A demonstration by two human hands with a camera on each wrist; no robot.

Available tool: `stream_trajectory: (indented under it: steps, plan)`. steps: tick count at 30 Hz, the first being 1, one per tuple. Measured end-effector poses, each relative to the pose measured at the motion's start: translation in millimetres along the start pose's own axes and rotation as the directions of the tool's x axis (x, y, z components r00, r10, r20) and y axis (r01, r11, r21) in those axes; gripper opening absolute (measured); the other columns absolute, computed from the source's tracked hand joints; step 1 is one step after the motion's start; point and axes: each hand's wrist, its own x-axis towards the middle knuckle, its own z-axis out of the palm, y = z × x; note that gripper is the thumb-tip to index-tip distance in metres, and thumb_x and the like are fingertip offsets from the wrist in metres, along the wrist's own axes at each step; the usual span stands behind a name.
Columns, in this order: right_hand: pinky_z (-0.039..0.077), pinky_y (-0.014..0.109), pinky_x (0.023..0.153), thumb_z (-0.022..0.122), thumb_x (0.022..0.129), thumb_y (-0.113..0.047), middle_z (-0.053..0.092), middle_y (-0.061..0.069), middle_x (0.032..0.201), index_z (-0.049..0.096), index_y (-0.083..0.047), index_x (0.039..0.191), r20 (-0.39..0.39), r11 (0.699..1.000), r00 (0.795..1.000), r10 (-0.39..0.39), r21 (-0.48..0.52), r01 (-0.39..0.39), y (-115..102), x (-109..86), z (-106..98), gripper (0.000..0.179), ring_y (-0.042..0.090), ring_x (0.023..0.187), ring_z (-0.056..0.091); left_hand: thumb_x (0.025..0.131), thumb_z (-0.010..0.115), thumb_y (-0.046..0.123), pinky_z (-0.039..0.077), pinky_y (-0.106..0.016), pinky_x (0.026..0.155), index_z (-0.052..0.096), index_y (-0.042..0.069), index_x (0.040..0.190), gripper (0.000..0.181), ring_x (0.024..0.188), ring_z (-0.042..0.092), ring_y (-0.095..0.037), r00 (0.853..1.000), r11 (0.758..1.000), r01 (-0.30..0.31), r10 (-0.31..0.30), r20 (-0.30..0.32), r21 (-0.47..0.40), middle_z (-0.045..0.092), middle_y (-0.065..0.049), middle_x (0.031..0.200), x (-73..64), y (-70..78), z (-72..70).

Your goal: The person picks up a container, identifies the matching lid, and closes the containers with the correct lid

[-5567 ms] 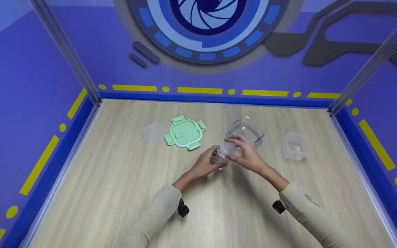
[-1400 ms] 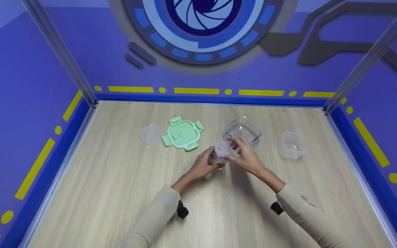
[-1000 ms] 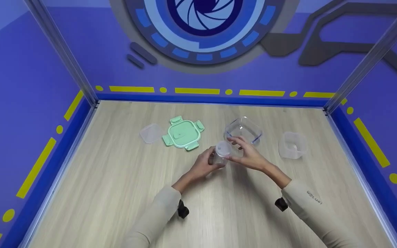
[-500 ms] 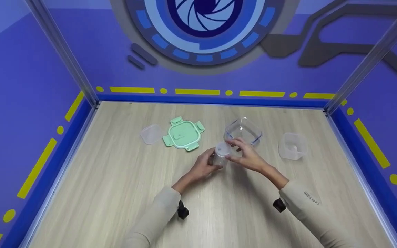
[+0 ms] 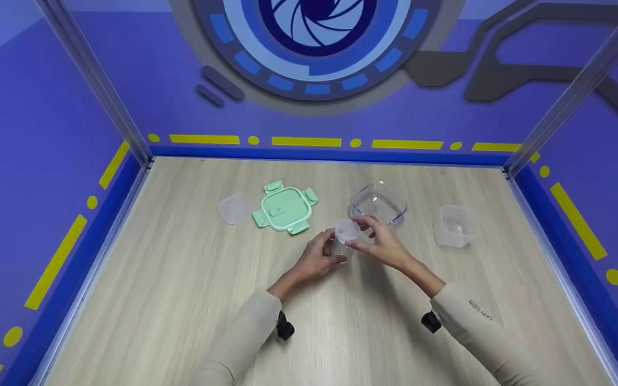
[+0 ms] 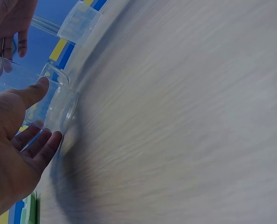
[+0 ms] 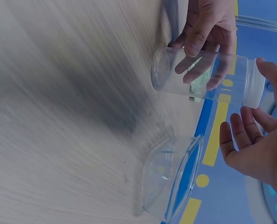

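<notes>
- So, the jar [image 7: 201, 81] is between the left hand [image 5: 315, 256] and the right hand [image 5: 384, 245], over the middle of the tabletop [image 5: 180, 305], its cap [image 5: 347, 230] uppermost.
- The left hand is clamped on the jar's see-through body — thumb on one side, fingers on the other.
- The right hand pinches the cap by its edge, thumb and fingertips on opposite sides.
- The cap sits at the jar's mouth; whether it is tight, I cannot tell.
- Just beyond the right hand is the glass box [image 5: 379, 202], open-topped, its near edge partly covered in the head view.
- Farther right stands the tub [image 5: 454, 229], cloudy and open at the top.
- Left of the box lies the green lid [image 5: 287, 209], flat, its four clips [image 5: 299, 228] spread outward.
- Just beside it, farther left — the clear lid [image 5: 235, 208], also flat.
- Pale sleeves [image 5: 242, 332] cover both arms; the right one bears dark lettering [image 5: 481, 309].
- Yellow dashes [image 5: 306, 141] line the foot of the back wall [image 5: 309, 122].
</notes>
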Motion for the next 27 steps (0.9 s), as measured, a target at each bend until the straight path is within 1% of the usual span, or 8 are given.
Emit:
stream_trajectory:
  steps: [3,5,7,10,13,16,21,27]
  plan:
    - [0.051,0.045,0.092,0.087,0.082,-0.021,0.059,0.019,0.130,0.052,0.001,0.144,-0.008,1.000,1.000,-0.013,0.000,0.013,1.4,-1.5,1.4,0.074,0.035,0.118,0.059,0.088,0.080,0.009,0.055,-0.045,0.101,0.049,0.007,0.146,0.066,0.119,0.063,-0.030,1.000,1.000,-0.011,0.011,0.000,0.003,0.060,-0.016,0.132,0.2,0.2,0.2]
    - [0.051,0.051,0.097,0.087,0.082,-0.022,0.056,0.020,0.136,0.047,0.002,0.147,-0.005,0.999,0.999,-0.032,0.000,0.032,2.4,-2.4,1.5,0.080,0.038,0.123,0.057,0.088,0.080,0.008,0.055,-0.046,0.100,0.049,0.006,0.146,0.066,0.118,0.063,-0.031,1.000,1.000,-0.016,0.016,0.004,0.012,0.060,-0.016,0.131,0.1,-0.1,-0.1]
    - [0.050,0.055,0.101,0.086,0.083,-0.021,0.054,0.021,0.141,0.044,0.002,0.150,0.002,0.999,0.999,-0.047,0.002,0.047,2.7,-3.0,1.0,0.082,0.040,0.128,0.055,0.088,0.080,0.009,0.054,-0.046,0.101,0.049,0.006,0.146,0.066,0.119,0.061,-0.031,1.000,0.999,-0.015,0.015,0.005,0.029,0.060,-0.016,0.132,0.2,-0.4,-0.6]
    - [0.048,0.058,0.105,0.082,0.087,-0.018,0.053,0.022,0.145,0.045,0.002,0.150,0.020,0.997,0.997,-0.074,-0.014,0.075,2.3,-3.6,0.1,0.076,0.040,0.131,0.053,0.088,0.080,0.009,0.053,-0.047,0.102,0.049,0.007,0.147,0.066,0.120,0.060,-0.031,1.000,0.999,-0.007,0.007,0.004,0.041,0.060,-0.016,0.132,0.6,-0.5,-1.6]
    - [0.048,0.058,0.107,0.077,0.090,-0.013,0.054,0.022,0.146,0.049,0.003,0.147,0.036,0.994,0.994,-0.103,-0.029,0.104,1.9,-3.5,-0.5,0.066,0.040,0.133,0.052,0.089,0.078,0.009,0.051,-0.047,0.105,0.048,0.007,0.147,0.065,0.124,0.059,-0.031,1.000,0.999,0.000,0.000,0.002,0.044,0.059,-0.015,0.134,1.3,-0.3,-2.6]
    - [0.048,0.058,0.106,0.075,0.092,-0.011,0.055,0.022,0.146,0.053,0.003,0.144,0.047,0.993,0.992,-0.114,-0.034,0.115,1.4,-3.0,-1.2,0.058,0.039,0.134,0.052,0.090,0.078,0.010,0.050,-0.048,0.107,0.048,0.006,0.147,0.065,0.126,0.059,-0.032,1.000,0.999,-0.012,0.012,-0.003,0.046,0.060,-0.016,0.134,2.2,0.0,-3.1]
    - [0.050,0.057,0.103,0.075,0.092,-0.009,0.056,0.020,0.144,0.055,0.001,0.143,0.043,0.995,0.995,-0.094,-0.035,0.096,1.7,-2.7,-2.4,0.056,0.037,0.130,0.055,0.090,0.079,0.011,0.049,-0.049,0.109,0.047,0.005,0.147,0.066,0.127,0.058,-0.032,0.999,0.998,-0.032,0.032,-0.005,0.052,0.060,-0.016,0.134,3.0,-0.7,-2.3]
    - [0.052,0.055,0.099,0.079,0.089,-0.009,0.062,0.019,0.135,0.057,0.002,0.139,0.001,0.996,0.997,-0.077,-0.049,0.077,2.3,-2.3,-1.1,0.056,0.035,0.122,0.059,0.089,0.079,0.013,0.048,-0.047,0.111,0.048,0.006,0.148,0.067,0.129,0.057,-0.029,1.000,0.999,-0.012,0.012,-0.001,0.045,0.059,-0.015,0.137,5.2,-0.3,-1.2]
